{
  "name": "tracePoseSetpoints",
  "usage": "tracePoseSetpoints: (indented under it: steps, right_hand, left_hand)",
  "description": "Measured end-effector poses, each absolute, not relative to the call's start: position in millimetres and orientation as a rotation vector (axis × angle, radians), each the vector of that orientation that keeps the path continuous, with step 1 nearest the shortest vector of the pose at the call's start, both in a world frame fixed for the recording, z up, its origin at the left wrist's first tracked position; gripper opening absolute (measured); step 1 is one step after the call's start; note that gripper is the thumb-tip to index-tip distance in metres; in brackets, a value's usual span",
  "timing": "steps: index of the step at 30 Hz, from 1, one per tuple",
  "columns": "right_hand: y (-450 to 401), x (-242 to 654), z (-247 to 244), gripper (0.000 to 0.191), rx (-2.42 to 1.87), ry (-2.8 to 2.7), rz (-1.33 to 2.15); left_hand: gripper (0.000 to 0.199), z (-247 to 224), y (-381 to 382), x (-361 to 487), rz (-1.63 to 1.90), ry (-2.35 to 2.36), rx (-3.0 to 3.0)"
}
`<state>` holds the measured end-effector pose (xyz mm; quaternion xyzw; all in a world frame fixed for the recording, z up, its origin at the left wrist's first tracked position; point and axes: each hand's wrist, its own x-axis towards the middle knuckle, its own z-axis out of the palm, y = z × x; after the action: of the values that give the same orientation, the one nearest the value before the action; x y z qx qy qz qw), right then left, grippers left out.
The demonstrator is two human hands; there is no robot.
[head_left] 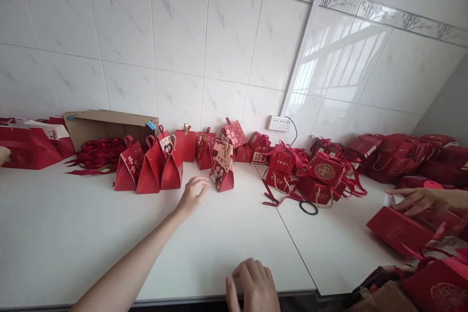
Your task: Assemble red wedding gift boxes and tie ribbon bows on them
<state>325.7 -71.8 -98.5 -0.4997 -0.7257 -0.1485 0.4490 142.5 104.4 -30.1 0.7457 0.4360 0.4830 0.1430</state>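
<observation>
Right hand [254, 285] is hanging low at the near edge of the worktop [237, 229], fingers loosely bent, thumb apart, no object showing in it; palm is facing away. Relative to the left hand [193, 196], it's sitting at 5 o'clock. Between 3 and 4 o'clock a red bag [444, 285] with a gold round motif is filling the near corner. At 3 o'clock a co-worker's hand [417, 201] is resting on a red box [397, 229].

Left hand is reaching over the worktop, relaxed and gripping nothing, fingers slightly curved. Its fingertips are pointing at the printed box [222, 171], which is standing upright at 2 o'clock, just beside them; can't tell if they're touching.

Black ring [309, 207] is lying flat at 3 o'clock, with a gift box cluster [321, 175] sitting just behind it. Three peaked boxes [148, 168] are standing side by side at 10 o'clock. Ribbon pile [98, 153] is lying beyond them, partly inside the carton [109, 117]. Another person's hand [4, 155] is showing between 9 and 10, at the frame edge.

Farther back, a tilted box [236, 134] is leaning at 1 o'clock; the socket strip [280, 123] is sitting against the tiled wall [226, 48] at 2.
</observation>
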Motion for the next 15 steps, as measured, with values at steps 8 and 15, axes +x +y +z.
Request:
tracePoseSetpoints:
  steps: [8, 15]
  right_hand:
    - [87, 311, 0, 0.037, -1.549, -1.676, -0.015]
    - [139, 305, 11, 0.019, -1.442, -1.49, 0.302]
  left_hand:
    - [0.024, -36, 92, 136, 1.353, 1.239, 2.341]
    - [0.022, -38, 92, 132, 1.357, 1.257, 2.406]
